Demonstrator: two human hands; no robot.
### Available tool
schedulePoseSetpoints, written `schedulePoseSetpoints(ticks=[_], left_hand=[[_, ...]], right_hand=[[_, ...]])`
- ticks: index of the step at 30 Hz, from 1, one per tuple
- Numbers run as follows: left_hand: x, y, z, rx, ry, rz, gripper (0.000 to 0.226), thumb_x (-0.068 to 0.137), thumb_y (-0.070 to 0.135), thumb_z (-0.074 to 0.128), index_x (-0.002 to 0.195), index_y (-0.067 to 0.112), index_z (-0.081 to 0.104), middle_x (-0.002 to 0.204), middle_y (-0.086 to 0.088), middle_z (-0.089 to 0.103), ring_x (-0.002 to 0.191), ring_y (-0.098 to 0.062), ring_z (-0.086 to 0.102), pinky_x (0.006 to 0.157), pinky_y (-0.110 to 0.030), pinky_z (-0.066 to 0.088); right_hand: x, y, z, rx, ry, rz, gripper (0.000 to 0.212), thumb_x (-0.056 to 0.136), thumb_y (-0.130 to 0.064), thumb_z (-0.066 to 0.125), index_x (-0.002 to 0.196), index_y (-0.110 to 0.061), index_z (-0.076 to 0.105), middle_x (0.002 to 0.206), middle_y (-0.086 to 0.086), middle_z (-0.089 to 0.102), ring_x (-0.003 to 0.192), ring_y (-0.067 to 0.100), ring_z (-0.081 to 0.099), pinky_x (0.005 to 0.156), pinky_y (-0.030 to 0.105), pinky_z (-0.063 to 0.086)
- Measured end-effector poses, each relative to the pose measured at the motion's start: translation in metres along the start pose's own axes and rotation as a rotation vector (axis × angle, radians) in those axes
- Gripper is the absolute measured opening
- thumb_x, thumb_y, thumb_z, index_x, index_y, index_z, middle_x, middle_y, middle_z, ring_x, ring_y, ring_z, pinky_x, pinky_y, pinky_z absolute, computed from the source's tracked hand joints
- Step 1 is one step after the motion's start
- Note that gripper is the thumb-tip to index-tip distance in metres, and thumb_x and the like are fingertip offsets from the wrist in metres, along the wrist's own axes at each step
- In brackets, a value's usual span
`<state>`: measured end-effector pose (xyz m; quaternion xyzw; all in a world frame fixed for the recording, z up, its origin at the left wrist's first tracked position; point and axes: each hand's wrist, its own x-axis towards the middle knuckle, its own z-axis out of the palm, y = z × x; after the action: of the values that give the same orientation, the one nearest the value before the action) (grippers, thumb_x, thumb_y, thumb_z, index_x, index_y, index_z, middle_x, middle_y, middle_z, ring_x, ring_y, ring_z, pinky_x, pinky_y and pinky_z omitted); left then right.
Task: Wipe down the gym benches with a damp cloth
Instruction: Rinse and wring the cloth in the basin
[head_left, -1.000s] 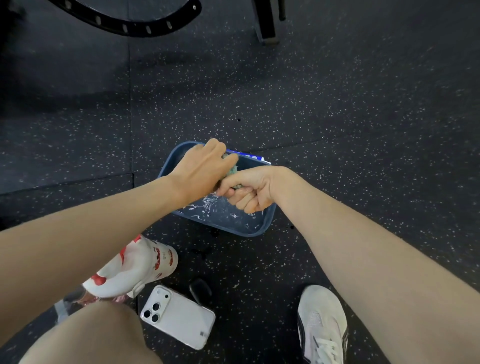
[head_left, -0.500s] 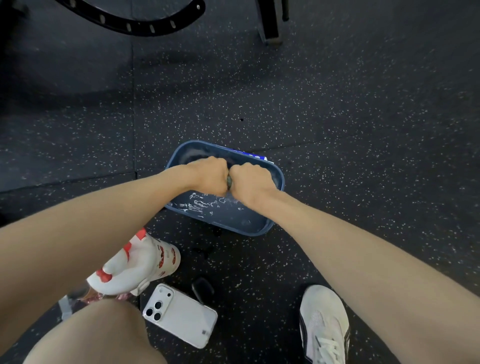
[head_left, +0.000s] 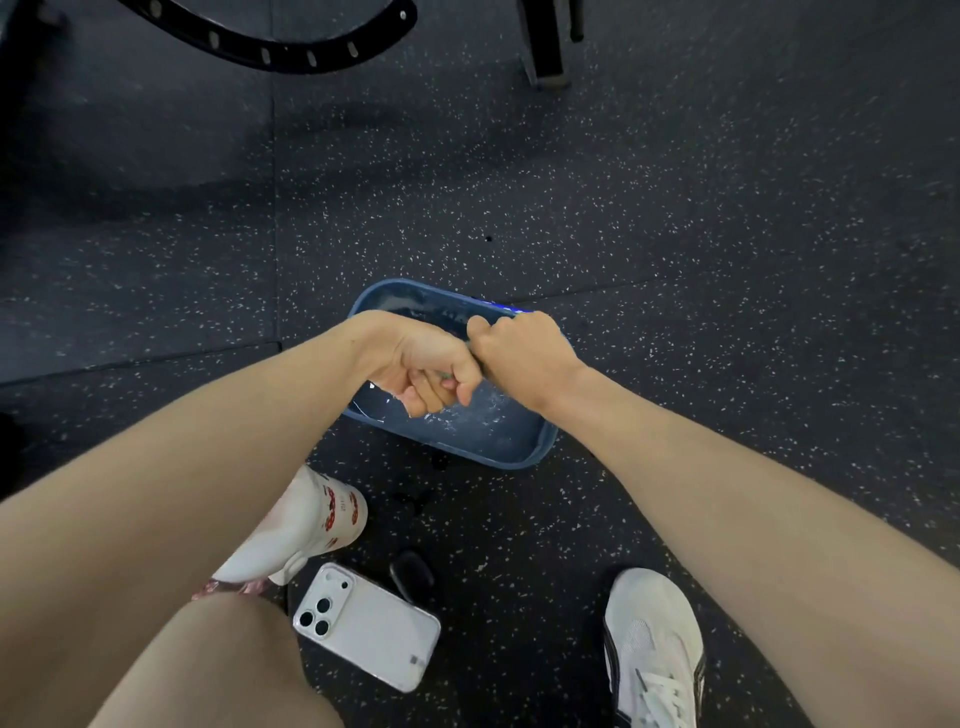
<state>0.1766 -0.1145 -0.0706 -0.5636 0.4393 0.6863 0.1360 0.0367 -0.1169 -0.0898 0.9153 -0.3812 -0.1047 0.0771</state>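
Head view, looking down at a blue basin (head_left: 537, 449) on speckled black rubber flooring (head_left: 675, 208). Left of the basin and nearer the viewer, a white spray bottle (head_left: 322, 519) with red markings lies tilted beside a bare knee; just right of it lies a white phone (head_left: 369, 626), camera side up, and a small dark object (head_left: 411, 574) that cannot be identified.

Over the basin, the left hand (head_left: 421, 364) is curled tightly, palm side turned up. Pressed knuckle to knuckle against it, the right hand (head_left: 519, 353) is fisted with its back up. Both fists clamp the cloth (head_left: 445, 373), of which only a greenish sliver shows between them; the rest is hidden. The hands sit above the water, inside the basin's rim line.

Right of the basin and nearer the viewer, a white shoe (head_left: 652, 639) stands on the floor. Beyond the basin, open floor runs to a curved black perforated bar (head_left: 270, 44) and a black post (head_left: 540, 47) at the far edge.
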Motion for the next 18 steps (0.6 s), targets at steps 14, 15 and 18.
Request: schedulePoseSetpoints(ticks=[14,15,18], left_hand=[[-0.001,0.006,0.015,0.602,0.649,0.026,0.012,0.082,0.02,0.062,0.076,0.014,0.054,0.07,0.0,0.053,0.064,-0.02,0.054,0.057,-0.027,0.04],[-0.002,0.005,0.018,0.815,0.803,0.028,0.008,0.085,0.021,0.06,0.084,0.015,0.056,0.082,0.002,0.057,0.079,-0.021,0.059,0.063,-0.028,0.041],[-0.002,-0.006,0.016,0.934,0.883,-0.096,0.02,0.086,0.018,0.06,0.106,0.012,0.059,0.102,-0.003,0.061,0.094,-0.023,0.06,0.069,-0.03,0.041]], right_hand=[[0.005,-0.001,-0.002,0.298,-0.16,0.162,0.027,0.091,-0.019,0.058,0.114,-0.01,0.049,0.107,0.009,0.065,0.084,0.03,0.057,0.061,0.032,0.037],[0.008,-0.002,-0.003,0.445,-0.261,0.209,0.042,0.089,-0.028,0.063,0.124,-0.011,0.046,0.116,0.01,0.061,0.099,0.03,0.058,0.071,0.034,0.042],[0.018,-0.004,-0.011,0.773,-0.52,0.238,0.086,0.074,-0.033,0.081,0.142,-0.015,0.03,0.134,0.009,0.047,0.118,0.029,0.05,0.095,0.039,0.045]])
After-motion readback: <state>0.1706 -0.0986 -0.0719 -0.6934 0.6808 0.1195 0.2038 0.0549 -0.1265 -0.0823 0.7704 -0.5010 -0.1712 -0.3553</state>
